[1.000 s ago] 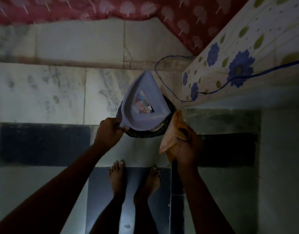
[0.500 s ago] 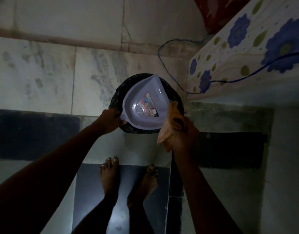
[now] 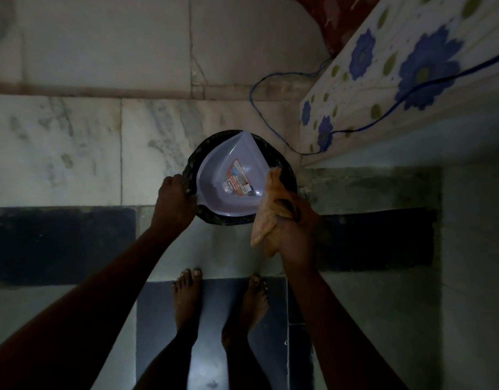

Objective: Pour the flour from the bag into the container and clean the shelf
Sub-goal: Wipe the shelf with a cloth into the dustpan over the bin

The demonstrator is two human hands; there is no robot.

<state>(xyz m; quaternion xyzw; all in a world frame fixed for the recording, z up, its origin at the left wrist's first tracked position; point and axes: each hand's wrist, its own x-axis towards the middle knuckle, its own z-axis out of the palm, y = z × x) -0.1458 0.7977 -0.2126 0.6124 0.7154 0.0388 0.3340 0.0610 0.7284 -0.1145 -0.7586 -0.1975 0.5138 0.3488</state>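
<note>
The lilac plastic dustpan (image 3: 231,175) sat tilted inside the mouth of the round black bin (image 3: 228,220), hollow side up, with a red and white printed label (image 3: 238,182) stuck to its inner face. Your left hand (image 3: 173,202) gripped it at its near left corner, fingers curled over the edge right where the pan met the bin's rim. Whether those fingers also caught the rim itself could not be told in the dim light, nor whether the pan rested on the bin or hung just above it. From that grip the pan spread away and to the right, its straight lip on the far right side.

Your right hand (image 3: 294,235) was clenched round a crumpled tan cloth (image 3: 266,220). One end of the cloth stuck up past your knuckles and touched the pan's right edge; the other hung loose below your fist.

Beyond the bin lay pale marble floor tiles (image 3: 74,150). To the right of your cloth hand rose a white surface printed with blue flowers (image 3: 383,88), a thin blue wire (image 3: 256,114) looping off it toward the bin. Your bare feet (image 3: 186,294) stood on a dark tile (image 3: 211,327) beneath both wrists.
</note>
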